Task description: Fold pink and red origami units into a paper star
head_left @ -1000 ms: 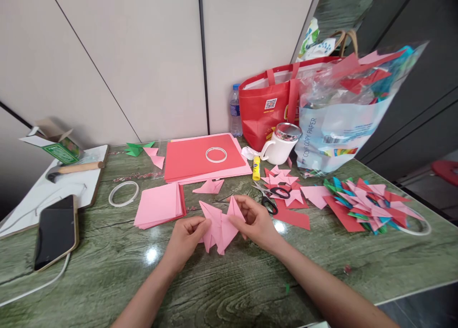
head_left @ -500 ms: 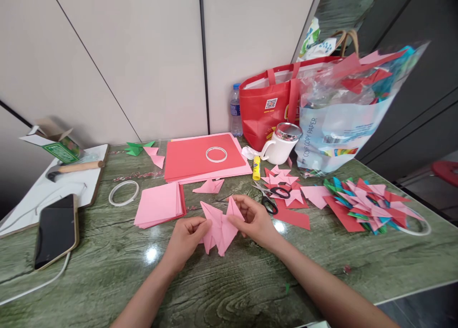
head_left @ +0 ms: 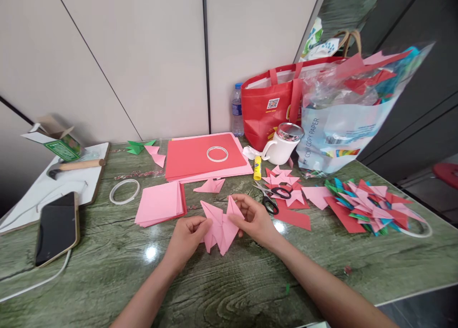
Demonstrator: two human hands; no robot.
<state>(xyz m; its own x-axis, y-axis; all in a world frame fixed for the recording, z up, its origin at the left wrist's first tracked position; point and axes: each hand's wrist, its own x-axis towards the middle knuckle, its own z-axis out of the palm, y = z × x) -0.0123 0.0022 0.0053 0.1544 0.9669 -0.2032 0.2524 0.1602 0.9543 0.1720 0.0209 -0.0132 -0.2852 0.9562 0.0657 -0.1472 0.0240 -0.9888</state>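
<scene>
A folded pink paper piece with several pointed flaps is held between my two hands, over the front middle of the table. My left hand pinches its left side between thumb and fingers. On the right side, my right hand grips it near an upright point, the thumb lying on the front face. Beyond my hands lies another folded pink piece. A stack of pink paper squares, with red sheets under it, sits to the left. Black-handled scissors rest on red and pink folded pieces to the right.
Large red sheets carry a tape roll; another tape roll lies left. A glue stick, white mug, red bag and plastic bag stand behind. Colourful folded paper is heaped right; a phone lies left.
The view has shifted very slightly. Both hands keep the same hold on the pink folded paper, which has hardly moved.
</scene>
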